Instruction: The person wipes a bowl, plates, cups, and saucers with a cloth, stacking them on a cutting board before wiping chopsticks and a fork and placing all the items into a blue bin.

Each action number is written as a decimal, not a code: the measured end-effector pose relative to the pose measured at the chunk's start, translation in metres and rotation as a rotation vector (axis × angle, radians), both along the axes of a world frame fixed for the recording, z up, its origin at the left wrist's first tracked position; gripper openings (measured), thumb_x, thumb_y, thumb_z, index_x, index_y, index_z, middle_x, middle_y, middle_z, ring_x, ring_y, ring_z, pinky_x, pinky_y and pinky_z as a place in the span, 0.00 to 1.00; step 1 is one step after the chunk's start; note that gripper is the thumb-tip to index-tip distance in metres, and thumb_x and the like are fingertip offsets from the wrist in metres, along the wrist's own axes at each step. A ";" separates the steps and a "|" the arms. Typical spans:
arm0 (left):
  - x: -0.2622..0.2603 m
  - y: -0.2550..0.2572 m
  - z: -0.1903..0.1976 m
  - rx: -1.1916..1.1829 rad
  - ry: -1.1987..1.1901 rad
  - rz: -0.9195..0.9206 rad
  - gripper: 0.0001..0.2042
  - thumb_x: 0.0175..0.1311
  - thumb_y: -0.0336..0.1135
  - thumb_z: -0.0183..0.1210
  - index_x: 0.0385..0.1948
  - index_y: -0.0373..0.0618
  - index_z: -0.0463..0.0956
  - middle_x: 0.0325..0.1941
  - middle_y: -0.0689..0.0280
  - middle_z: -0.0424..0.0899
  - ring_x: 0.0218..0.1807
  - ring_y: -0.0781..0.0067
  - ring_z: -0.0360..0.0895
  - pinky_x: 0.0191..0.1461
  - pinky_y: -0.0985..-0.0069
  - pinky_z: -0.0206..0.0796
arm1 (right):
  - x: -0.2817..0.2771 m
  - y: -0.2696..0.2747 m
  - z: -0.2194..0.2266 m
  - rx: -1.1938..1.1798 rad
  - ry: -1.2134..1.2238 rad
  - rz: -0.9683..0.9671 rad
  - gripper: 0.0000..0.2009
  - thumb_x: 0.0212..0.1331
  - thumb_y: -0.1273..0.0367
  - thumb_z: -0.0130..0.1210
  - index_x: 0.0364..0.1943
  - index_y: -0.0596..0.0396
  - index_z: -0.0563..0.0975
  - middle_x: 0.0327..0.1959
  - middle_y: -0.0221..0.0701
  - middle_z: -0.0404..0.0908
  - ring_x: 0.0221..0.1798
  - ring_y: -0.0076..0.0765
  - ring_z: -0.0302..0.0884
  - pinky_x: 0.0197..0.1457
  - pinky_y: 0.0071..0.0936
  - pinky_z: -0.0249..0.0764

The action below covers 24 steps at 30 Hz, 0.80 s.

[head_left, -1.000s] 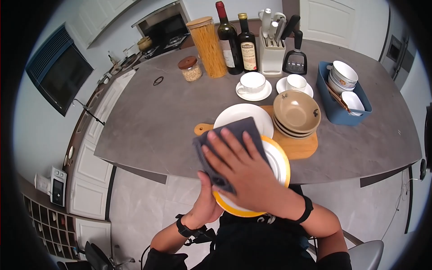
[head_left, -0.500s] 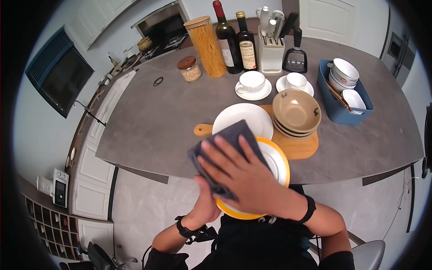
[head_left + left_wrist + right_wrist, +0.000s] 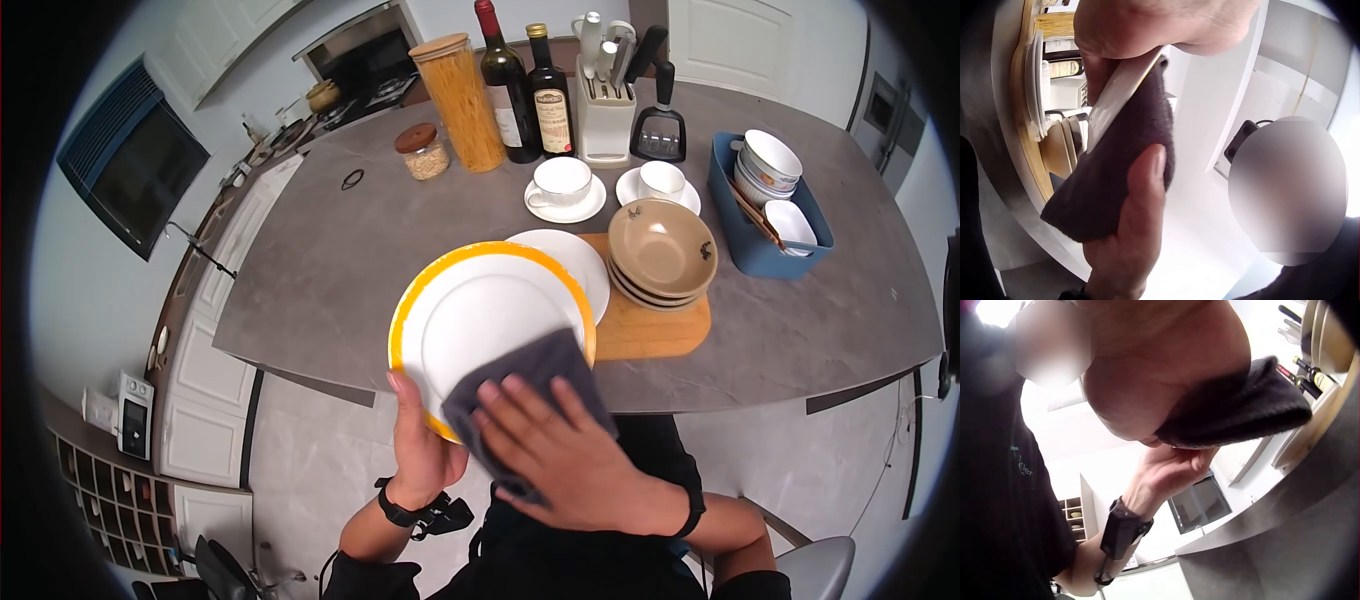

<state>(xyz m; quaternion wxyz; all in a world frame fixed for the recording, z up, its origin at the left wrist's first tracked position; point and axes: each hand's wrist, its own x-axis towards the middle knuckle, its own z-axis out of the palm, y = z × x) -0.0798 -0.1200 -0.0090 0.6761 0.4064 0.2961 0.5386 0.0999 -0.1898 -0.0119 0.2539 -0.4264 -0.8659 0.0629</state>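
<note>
My left hand [image 3: 425, 450] grips a white plate with a yellow rim [image 3: 465, 300] at its lower left edge, the thumb lying along the rim. The plate is held up in front of the counter, tilted, its inner face showing in the head view. On its lower right part my right hand [image 3: 575, 465] presses a dark grey cloth [image 3: 535, 375] with spread, mostly straight fingers. In the left wrist view the right thumb lies on the cloth [image 3: 1116, 169], which hangs past the plate's edge [image 3: 1119, 97].
Behind the held plate, a plain white plate [image 3: 575, 262] and stacked beige bowls [image 3: 660, 245] sit on a wooden board [image 3: 650, 335]. Farther back stand two cups [image 3: 562, 182] on saucers, bottles [image 3: 510, 100], a pasta jar [image 3: 460, 105] and a knife block [image 3: 605, 120]. A blue basket [image 3: 775, 250] holds bowls.
The plate has moved up and left with my left hand, so more of its face shows. My right hand and the cloth have slid down and right across it.
</note>
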 end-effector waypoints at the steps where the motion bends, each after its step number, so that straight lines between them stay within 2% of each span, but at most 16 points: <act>1: -0.001 -0.001 -0.001 -0.058 0.021 -0.033 0.40 0.76 0.70 0.36 0.74 0.42 0.60 0.72 0.54 0.73 0.70 0.57 0.73 0.73 0.62 0.67 | -0.005 -0.002 -0.001 0.045 -0.010 0.026 0.40 0.58 0.51 0.61 0.74 0.54 0.65 0.82 0.40 0.55 0.85 0.46 0.45 0.84 0.57 0.34; 6: -0.001 -0.009 -0.011 -0.192 0.075 -0.190 0.43 0.74 0.74 0.33 0.76 0.44 0.55 0.77 0.56 0.66 0.76 0.59 0.65 0.78 0.61 0.61 | -0.002 0.022 0.004 0.080 0.019 -0.034 0.40 0.54 0.54 0.65 0.72 0.54 0.67 0.81 0.40 0.56 0.85 0.46 0.47 0.82 0.57 0.42; 7: 0.000 -0.011 -0.010 -0.146 0.113 -0.211 0.39 0.77 0.69 0.33 0.77 0.45 0.52 0.79 0.57 0.62 0.79 0.60 0.61 0.80 0.60 0.57 | 0.001 0.027 0.008 0.091 0.013 -0.084 0.41 0.53 0.55 0.65 0.72 0.54 0.67 0.82 0.40 0.55 0.85 0.47 0.47 0.82 0.57 0.42; 9: -0.005 -0.012 -0.014 -0.097 0.114 -0.235 0.31 0.81 0.54 0.42 0.77 0.45 0.52 0.77 0.59 0.66 0.76 0.63 0.66 0.78 0.61 0.61 | 0.011 0.037 0.013 0.092 0.036 -0.154 0.43 0.51 0.58 0.67 0.73 0.55 0.64 0.82 0.43 0.52 0.85 0.51 0.45 0.82 0.62 0.40; 11: -0.014 -0.013 -0.016 -0.091 0.120 -0.228 0.27 0.81 0.44 0.49 0.75 0.43 0.58 0.71 0.59 0.73 0.70 0.66 0.74 0.73 0.64 0.68 | 0.022 0.041 0.020 0.148 0.026 -0.309 0.45 0.51 0.59 0.68 0.76 0.57 0.61 0.83 0.42 0.51 0.85 0.49 0.44 0.83 0.59 0.40; 12: -0.019 -0.012 -0.014 -0.091 0.119 -0.228 0.27 0.81 0.44 0.49 0.75 0.43 0.58 0.71 0.59 0.73 0.70 0.66 0.74 0.73 0.64 0.68 | 0.028 0.042 0.022 0.168 0.047 -0.382 0.46 0.52 0.61 0.68 0.76 0.58 0.60 0.83 0.43 0.51 0.86 0.50 0.43 0.83 0.60 0.39; 13: -0.025 -0.010 -0.012 -0.064 0.143 -0.276 0.25 0.81 0.43 0.50 0.73 0.41 0.61 0.69 0.58 0.75 0.69 0.66 0.75 0.71 0.65 0.69 | 0.034 0.044 0.022 0.134 0.197 -0.413 0.45 0.54 0.64 0.67 0.77 0.59 0.58 0.83 0.46 0.48 0.85 0.53 0.43 0.83 0.60 0.40; 14: -0.029 -0.008 -0.010 -0.036 0.168 -0.323 0.24 0.81 0.43 0.51 0.71 0.40 0.64 0.67 0.57 0.77 0.67 0.66 0.77 0.70 0.66 0.71 | 0.046 0.044 0.022 0.042 0.454 -0.321 0.37 0.65 0.64 0.61 0.76 0.60 0.59 0.80 0.47 0.58 0.80 0.53 0.57 0.81 0.51 0.53; 15: -0.031 -0.006 -0.014 -0.082 0.162 -0.299 0.26 0.78 0.42 0.56 0.72 0.42 0.62 0.67 0.53 0.77 0.65 0.59 0.80 0.66 0.61 0.77 | 0.052 0.037 0.028 -0.385 0.950 -0.246 0.33 0.69 0.62 0.57 0.75 0.60 0.61 0.76 0.45 0.64 0.76 0.49 0.65 0.78 0.45 0.59; 16: -0.032 -0.006 -0.019 -0.084 0.162 -0.297 0.26 0.78 0.42 0.56 0.72 0.42 0.62 0.67 0.53 0.77 0.65 0.59 0.80 0.66 0.61 0.77 | 0.056 0.029 0.031 -0.832 1.427 -0.145 0.30 0.74 0.61 0.54 0.74 0.59 0.63 0.73 0.43 0.70 0.71 0.45 0.72 0.76 0.39 0.66; 17: -0.032 -0.005 -0.023 -0.100 0.194 -0.271 0.26 0.78 0.42 0.56 0.71 0.42 0.63 0.66 0.53 0.78 0.63 0.60 0.81 0.65 0.61 0.77 | 0.056 0.026 0.028 -0.833 1.426 -0.146 0.30 0.74 0.61 0.54 0.74 0.59 0.63 0.73 0.43 0.70 0.71 0.45 0.72 0.76 0.39 0.66; 19: -0.023 -0.007 -0.022 -0.109 0.231 -0.231 0.29 0.77 0.42 0.57 0.74 0.43 0.59 0.66 0.54 0.77 0.63 0.63 0.80 0.66 0.63 0.75 | 0.058 0.022 0.016 -1.264 1.976 0.187 0.26 0.75 0.58 0.53 0.70 0.59 0.70 0.67 0.38 0.78 0.66 0.37 0.77 0.71 0.28 0.70; 20: -0.017 -0.008 -0.018 -0.109 0.230 -0.234 0.29 0.77 0.42 0.57 0.74 0.43 0.59 0.66 0.54 0.77 0.63 0.63 0.80 0.66 0.63 0.75 | 0.060 0.027 0.005 -1.261 1.977 0.184 0.26 0.75 0.58 0.53 0.70 0.59 0.70 0.67 0.38 0.78 0.66 0.37 0.77 0.71 0.28 0.70; 21: -0.009 -0.008 -0.010 -0.065 0.232 -0.233 0.32 0.78 0.42 0.56 0.77 0.43 0.53 0.69 0.54 0.73 0.68 0.64 0.75 0.70 0.64 0.70 | 0.061 0.033 -0.010 -1.298 2.066 0.542 0.27 0.74 0.57 0.54 0.70 0.59 0.70 0.68 0.38 0.77 0.67 0.36 0.77 0.71 0.28 0.70; 23: -0.006 -0.008 -0.008 -0.022 0.235 -0.227 0.35 0.79 0.42 0.55 0.80 0.43 0.47 0.73 0.53 0.69 0.73 0.64 0.70 0.74 0.64 0.64 | 0.057 0.028 -0.022 -1.318 2.121 0.919 0.29 0.74 0.55 0.55 0.70 0.59 0.70 0.68 0.39 0.76 0.67 0.35 0.76 0.71 0.28 0.71; 24: -0.007 -0.007 -0.011 0.055 0.337 -0.220 0.39 0.78 0.44 0.55 0.81 0.44 0.41 0.76 0.51 0.64 0.75 0.62 0.65 0.77 0.63 0.60 | 0.050 0.015 -0.029 -1.015 1.799 0.408 0.29 0.74 0.56 0.55 0.72 0.59 0.68 0.68 0.40 0.76 0.67 0.36 0.76 0.71 0.30 0.73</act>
